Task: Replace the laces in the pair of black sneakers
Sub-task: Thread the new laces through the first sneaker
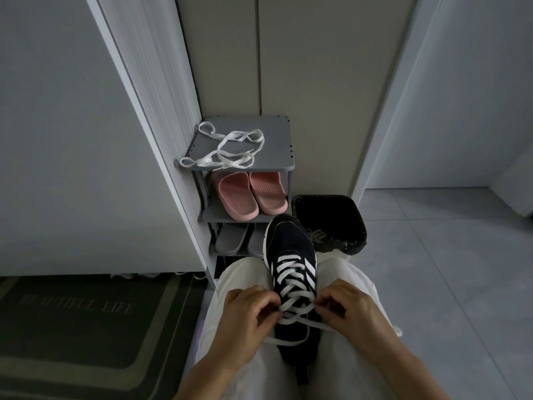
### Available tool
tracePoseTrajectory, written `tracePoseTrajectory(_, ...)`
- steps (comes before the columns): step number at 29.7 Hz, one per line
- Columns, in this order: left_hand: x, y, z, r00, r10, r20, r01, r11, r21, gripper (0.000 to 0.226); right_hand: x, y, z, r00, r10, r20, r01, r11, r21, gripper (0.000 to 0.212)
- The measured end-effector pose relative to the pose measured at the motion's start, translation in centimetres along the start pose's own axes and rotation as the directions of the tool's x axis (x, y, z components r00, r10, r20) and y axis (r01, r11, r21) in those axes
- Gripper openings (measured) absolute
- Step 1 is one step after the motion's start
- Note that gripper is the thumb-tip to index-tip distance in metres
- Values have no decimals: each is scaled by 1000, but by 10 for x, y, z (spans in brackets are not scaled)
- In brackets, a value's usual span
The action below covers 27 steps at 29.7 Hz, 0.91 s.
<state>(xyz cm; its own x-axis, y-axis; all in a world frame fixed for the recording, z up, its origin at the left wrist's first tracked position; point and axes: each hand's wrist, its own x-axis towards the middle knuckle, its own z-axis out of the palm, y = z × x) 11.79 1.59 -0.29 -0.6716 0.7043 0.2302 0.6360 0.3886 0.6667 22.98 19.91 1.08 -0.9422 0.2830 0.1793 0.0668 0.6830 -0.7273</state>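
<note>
At lower centre of the frame, wedged between the knees, toe pointing up-frame: black sneaker (291, 246), threaded with a white lace (290, 284). Pinching that lace near the tongue, fingers curled: left hand (245, 316) on the frame's left, right hand (346, 310) opposite. At centre, atop a grey shoe rack (277, 131): loose white laces (227, 151).

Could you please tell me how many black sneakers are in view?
1: the black sneaker rests on the person's lap, between the knees, toe toward the shoe rack. Its partner may be hidden.
</note>
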Motion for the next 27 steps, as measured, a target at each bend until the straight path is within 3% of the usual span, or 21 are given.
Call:
tracePoseTrajectory(4,1,3,-1,999,-34,-22,29,982,-189,13,-2,-6,1,996,-42,-81,44,999,28,11)
tracePoseTrajectory(9,0,4,-7,998,-8,-67,-4,986,-164,7,-7,-10,2,990,-85,-112,85,996,-2,10)
tracePoseTrajectory(11,-2,1,-7,998,-50,-35,45,991,-128,17,-9,-3,3,993,-57,-101,51,997,-60,18)
tracePoseTrajectory(14,-3,1,-1,1000,-18,-3,18,1000,-17,31,-7,0,7,993,-49,-106,37,993,-113,10)
tracePoseTrajectory(19,9,7,-4,996,-27,-79,20,996,-89,11,-7,-5,9,984,-28,-175,10,995,-100,9)
tracePoseTrajectory(24,-3,-3,-6,997,-71,-19,72,993,94,44,-12,1,6,998,-30,-62,13,968,-252,24)
tracePoseTrajectory(27,-15,-7,-7,999,31,23,-37,959,281,27,-14,3,3,1000,-26,11,29,942,-335,24)
